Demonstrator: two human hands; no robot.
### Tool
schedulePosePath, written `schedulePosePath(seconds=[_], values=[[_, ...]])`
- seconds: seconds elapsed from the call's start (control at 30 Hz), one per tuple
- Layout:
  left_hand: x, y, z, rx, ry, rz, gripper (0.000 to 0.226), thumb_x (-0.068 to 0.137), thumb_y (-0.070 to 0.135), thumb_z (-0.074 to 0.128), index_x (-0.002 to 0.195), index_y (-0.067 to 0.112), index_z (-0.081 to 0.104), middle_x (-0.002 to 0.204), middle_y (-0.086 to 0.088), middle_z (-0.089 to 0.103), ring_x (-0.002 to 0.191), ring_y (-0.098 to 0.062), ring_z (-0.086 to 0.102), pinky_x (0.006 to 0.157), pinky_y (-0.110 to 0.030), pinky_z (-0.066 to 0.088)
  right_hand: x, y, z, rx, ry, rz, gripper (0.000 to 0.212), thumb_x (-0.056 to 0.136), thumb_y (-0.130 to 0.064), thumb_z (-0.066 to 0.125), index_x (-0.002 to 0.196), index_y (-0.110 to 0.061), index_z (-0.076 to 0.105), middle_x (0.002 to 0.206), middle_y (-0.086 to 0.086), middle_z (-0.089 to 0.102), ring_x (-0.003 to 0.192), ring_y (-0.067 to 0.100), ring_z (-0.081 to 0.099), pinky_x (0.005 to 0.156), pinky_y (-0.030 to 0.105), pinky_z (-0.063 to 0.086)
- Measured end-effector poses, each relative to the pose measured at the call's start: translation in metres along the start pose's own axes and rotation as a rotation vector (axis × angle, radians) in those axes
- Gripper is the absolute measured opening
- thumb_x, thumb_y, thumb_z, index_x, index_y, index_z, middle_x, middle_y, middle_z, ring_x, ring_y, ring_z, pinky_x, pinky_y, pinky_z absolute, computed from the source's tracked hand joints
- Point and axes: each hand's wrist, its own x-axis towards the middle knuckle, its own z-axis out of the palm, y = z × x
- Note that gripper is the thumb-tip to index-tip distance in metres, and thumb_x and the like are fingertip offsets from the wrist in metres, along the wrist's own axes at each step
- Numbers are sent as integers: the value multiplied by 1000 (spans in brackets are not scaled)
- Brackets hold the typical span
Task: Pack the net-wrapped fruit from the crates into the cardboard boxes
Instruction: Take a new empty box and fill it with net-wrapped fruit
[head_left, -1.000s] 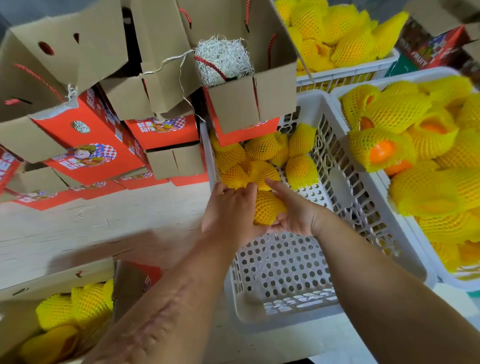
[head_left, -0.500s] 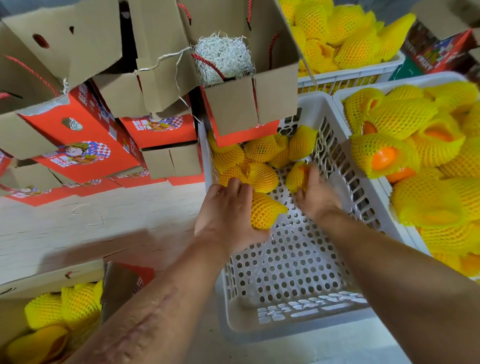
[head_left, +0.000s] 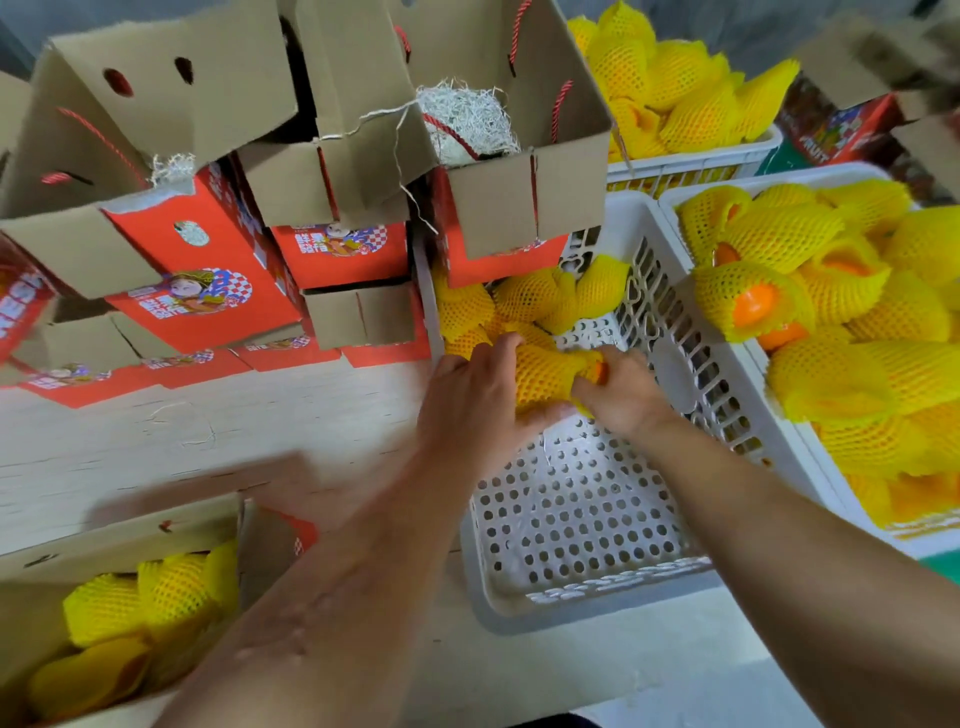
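Note:
Both hands are inside the nearly empty white perforated crate (head_left: 582, 525). My left hand (head_left: 470, 410) curls around a yellow net-wrapped fruit (head_left: 545, 371). My right hand (head_left: 621, 392) grips another netted fruit whose orange skin (head_left: 600, 370) peeks out beside the first one. Several more netted fruits (head_left: 524, 301) lie at the crate's far end. At the lower left an open cardboard box (head_left: 119, 540) holds a few netted fruits (head_left: 156, 597).
Red and brown gift boxes (head_left: 208, 280) with rope handles are stacked at the back left; one holds shredded paper (head_left: 467, 124). Two full crates of netted fruit (head_left: 831, 322) stand at the right and back right (head_left: 675, 88). A pale wooden tabletop (head_left: 208, 431) lies between.
My right hand went to the fruit at the crate's far end, took one, and came back next to my left hand. My left hand kept its fruit throughout.

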Motion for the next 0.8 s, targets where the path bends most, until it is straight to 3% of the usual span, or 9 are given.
schedulePosePath(seconds=[0.07, 0.2, 0.3, 0.47, 0.57, 0.63, 0.7, 0.73, 0.8], values=[[-4, 4, -8, -94, 32, -16, 97, 83, 90, 42, 141, 13, 44, 117, -5, 71, 96, -27, 70, 95, -41, 47, -26, -21, -12, 58, 92, -84, 21, 94, -30, 57, 96, -9, 57, 100, 17, 57, 73, 26, 56, 61, 30, 37], [-36, -2, -35, -581, 3, -99, 83, 79, 87, 48, 130, 21, 49, 89, -2, 71, 78, -27, 69, 73, -42, 57, -96, -60, -15, 97, 264, -98, 36, 97, -45, 43, 75, -17, 50, 79, 9, 56, 68, 26, 53, 56, 32, 30], [-78, -27, -57, -826, 54, -162, 65, 78, 85, 48, 119, 35, 48, 89, 7, 68, 82, -15, 67, 73, -41, 56, -148, -96, 3, 175, 394, -123, 49, 105, -45, 43, 64, -19, 42, 61, -1, 47, 59, 21, 47, 53, 31, 25], [-152, -89, -110, -1180, 307, -257, 40, 91, 60, 57, 117, 30, 54, 95, 22, 66, 83, 9, 61, 71, -10, 46, -215, -189, 66, 356, 431, -191, 53, 107, -42, 47, 58, -24, 39, 58, -7, 41, 60, 19, 42, 59, 35, 28], [-203, -148, -133, -1192, 325, -326, 21, 101, 51, 52, 113, 34, 54, 92, 29, 64, 82, 12, 60, 70, -6, 46, -244, -236, 122, 404, 378, -286, 44, 108, -40, 45, 65, -28, 52, 75, -11, 49, 80, 15, 52, 68, 30, 32], [-234, -186, -143, -1179, 299, -400, 19, 105, 51, 42, 110, 36, 52, 88, 37, 60, 81, 17, 57, 69, -1, 43, -259, -261, 163, 434, 333, -316, 42, 107, -41, 45, 72, -21, 53, 79, -1, 51, 92, 21, 53, 72, 33, 31], [-257, -219, -150, -1214, 245, -522, 22, 106, 53, 33, 113, 41, 50, 90, 40, 61, 88, 21, 58, 67, 0, 43, -267, -283, 199, 482, 215, -285, 37, 99, -51, 49, 90, -18, 63, 91, 5, 60, 96, 23, 59, 85, 38, 47], [-266, -234, -152, -1283, 212, -579, 23, 106, 50, 34, 120, 39, 49, 98, 33, 63, 101, 14, 62, 71, -4, 48, -272, -292, 214, 495, 141, -262, 38, 93, -54, 55, 106, -21, 67, 103, 6, 63, 103, 23, 61, 91, 43, 50], [-286, -259, -154, -1371, 85, -686, 42, 99, 52, 53, 136, 34, 43, 122, 12, 60, 121, -13, 62, 90, -25, 56, -279, -303, 238, 465, 57, -251, 52, 77, -53, 68, 125, -32, 62, 118, 1, 59, 111, 15, 59, 97, 35, 51]])
